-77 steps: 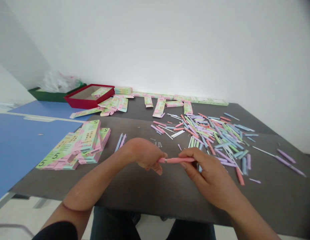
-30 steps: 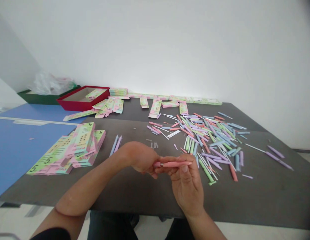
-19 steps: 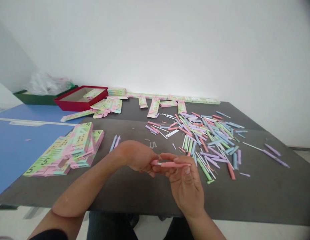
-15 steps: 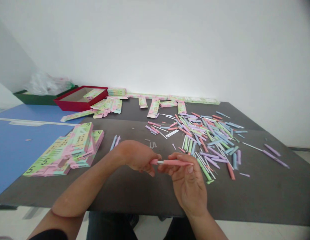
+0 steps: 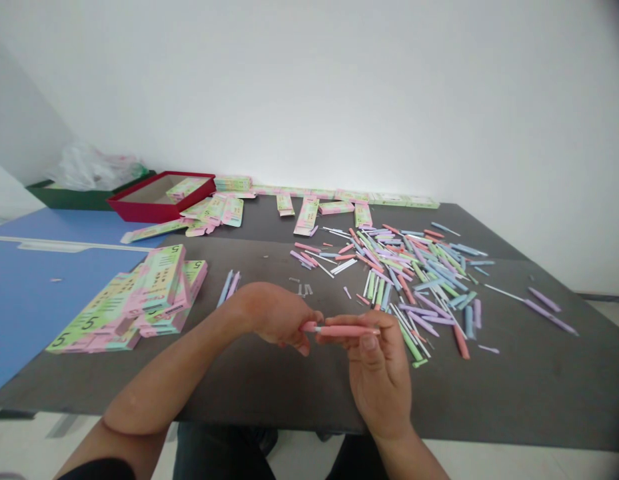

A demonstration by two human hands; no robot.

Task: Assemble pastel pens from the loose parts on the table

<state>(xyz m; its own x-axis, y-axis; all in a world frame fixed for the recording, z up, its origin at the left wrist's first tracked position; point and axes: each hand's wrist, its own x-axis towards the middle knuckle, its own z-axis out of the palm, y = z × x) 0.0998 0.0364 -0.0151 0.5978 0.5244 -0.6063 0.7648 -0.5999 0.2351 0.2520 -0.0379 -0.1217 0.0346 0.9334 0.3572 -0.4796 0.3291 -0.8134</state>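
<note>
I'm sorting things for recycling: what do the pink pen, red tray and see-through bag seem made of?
Pink pen: probably plastic with a smooth, satin look; its colour is even.
Red tray: perhaps covered cardboard, fairly matte, with flat, thin walls.
See-through bag: most likely thin plastic film, crumpled and translucent.

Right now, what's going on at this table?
Over the dark table, the person's left hand grips a short pink piece, and the right hand holds the longer pink barrel in line with it, a light bit showing between them. Loose pen parts lie scattered to the right; printed boxes are stacked at the left, with two pens beside them.
</note>
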